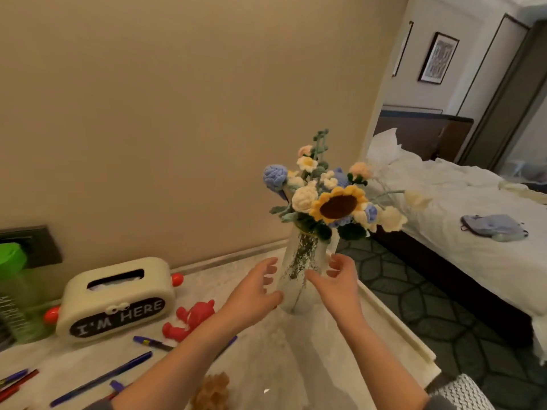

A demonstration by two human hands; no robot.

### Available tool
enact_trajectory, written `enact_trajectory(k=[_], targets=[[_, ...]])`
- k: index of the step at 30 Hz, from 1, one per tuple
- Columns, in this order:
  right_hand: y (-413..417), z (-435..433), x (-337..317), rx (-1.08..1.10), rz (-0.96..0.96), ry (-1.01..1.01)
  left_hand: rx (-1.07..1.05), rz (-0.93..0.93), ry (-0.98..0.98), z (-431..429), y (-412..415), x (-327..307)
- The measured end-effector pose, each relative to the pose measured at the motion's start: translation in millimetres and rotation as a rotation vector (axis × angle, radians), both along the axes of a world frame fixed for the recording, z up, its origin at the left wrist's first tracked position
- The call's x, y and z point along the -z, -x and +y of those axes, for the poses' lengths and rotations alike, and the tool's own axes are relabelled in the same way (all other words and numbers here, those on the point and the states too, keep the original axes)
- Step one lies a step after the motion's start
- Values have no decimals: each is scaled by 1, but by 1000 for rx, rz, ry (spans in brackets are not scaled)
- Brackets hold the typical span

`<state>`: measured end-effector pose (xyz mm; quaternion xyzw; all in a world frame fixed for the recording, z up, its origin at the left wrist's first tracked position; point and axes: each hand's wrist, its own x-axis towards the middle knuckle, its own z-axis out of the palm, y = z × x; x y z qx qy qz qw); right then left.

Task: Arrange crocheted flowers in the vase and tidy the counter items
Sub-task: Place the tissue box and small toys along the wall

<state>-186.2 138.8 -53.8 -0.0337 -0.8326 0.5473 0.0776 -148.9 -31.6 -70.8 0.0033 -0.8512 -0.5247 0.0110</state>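
Note:
A clear glass vase point(299, 270) stands upright on the pale marble counter point(310, 365) near its far right corner. It holds a bunch of crocheted flowers point(331, 196): a sunflower, blue and cream roses, small daisies and green sprigs. My left hand point(254, 291) is just left of the vase with fingers apart, its thumb close to the glass. My right hand point(340, 279) is on the right side, fingers spread and curled around the vase; whether either hand touches it I cannot tell.
A cream tissue box reading "I'M HERE" point(118, 300) sits at the left, a red toy figure point(189, 321) beside it. Several pens point(103, 377) lie scattered at the front left. A green-lidded bottle point(14, 291) is far left. A brown fuzzy item point(213, 392) lies near the front. A bed point(473, 232) stands to the right.

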Motion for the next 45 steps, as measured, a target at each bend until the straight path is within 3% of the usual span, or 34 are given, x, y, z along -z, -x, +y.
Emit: enact_trajectory(k=[9,14,20,27,35,40,45], targets=[[75,21,5,-365,77,7,-190,66,-25,63,59,9],[92,22,12,-449,90,-42,-391,60,37,70,80,23],[132,30,9,-471,64,-65,-451,65,67,80,113,28],[181,48,-3,-453,24,-10,-334,52,97,88,173,29],[220,51,-1,-494,-99,-64,-123,64,-37,64,219,32],[244,53,16,-521,-199,-114,-38,70,26,52,237,22],[253,47,20,-406,-66,-131,-102,83,166,41,243,24]])
